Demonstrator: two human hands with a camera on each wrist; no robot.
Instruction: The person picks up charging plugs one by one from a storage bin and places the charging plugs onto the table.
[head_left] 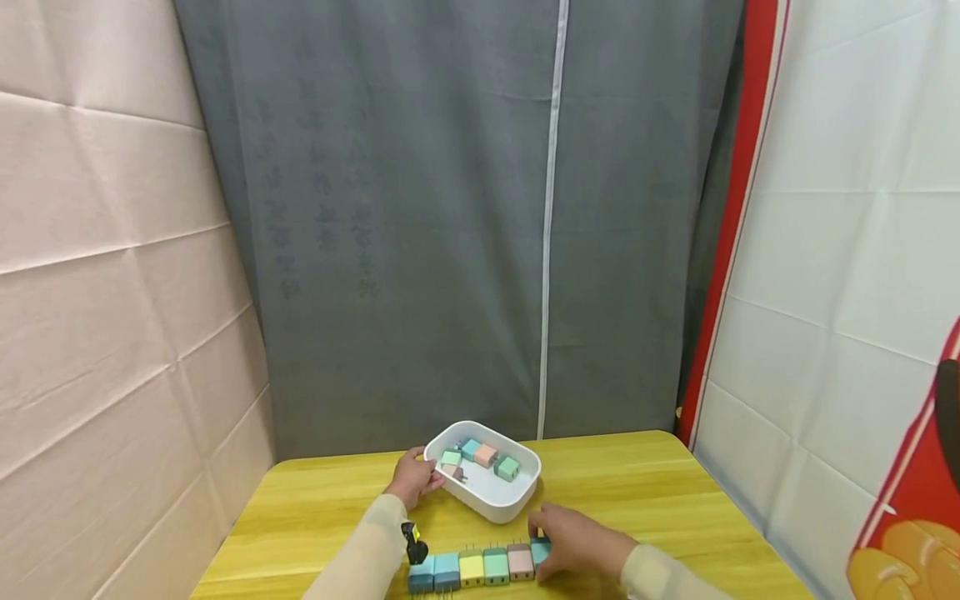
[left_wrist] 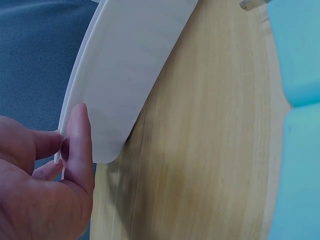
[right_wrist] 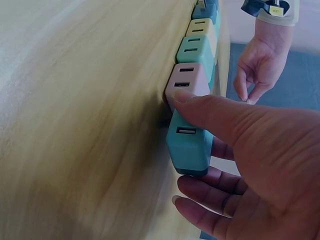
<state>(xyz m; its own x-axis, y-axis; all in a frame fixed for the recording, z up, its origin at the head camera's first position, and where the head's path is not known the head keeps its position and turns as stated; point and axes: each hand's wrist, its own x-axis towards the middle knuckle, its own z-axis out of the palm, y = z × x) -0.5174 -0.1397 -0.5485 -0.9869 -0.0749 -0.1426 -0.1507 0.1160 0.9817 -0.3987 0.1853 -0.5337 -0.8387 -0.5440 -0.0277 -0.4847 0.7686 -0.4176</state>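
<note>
My left hand [head_left: 413,477] pinches the left rim of a white plastic bin [head_left: 483,487], thumb on one side and fingers on the other. In the left wrist view the bin's outer wall [left_wrist: 120,75] slopes away from the fingers. At the right end of a row of USB chargers, my right hand [head_left: 581,537] holds a teal USB charger [right_wrist: 189,145] between thumb and fingers. Its USB slot shows in the right wrist view. The thumb tip overlaps the neighbouring pink charger [right_wrist: 187,75]. Further left stand a green charger [head_left: 497,567], a yellow one [head_left: 472,568] and two blue ones [head_left: 434,572].
Inside the bin lie several more chargers, among them a peach one [head_left: 485,455] and a green one [head_left: 507,468]. The wooden table [head_left: 637,483] ends at a grey curtain [head_left: 412,333] behind. Pale cloth hangs at both sides. A black band [head_left: 414,546] is on the left wrist.
</note>
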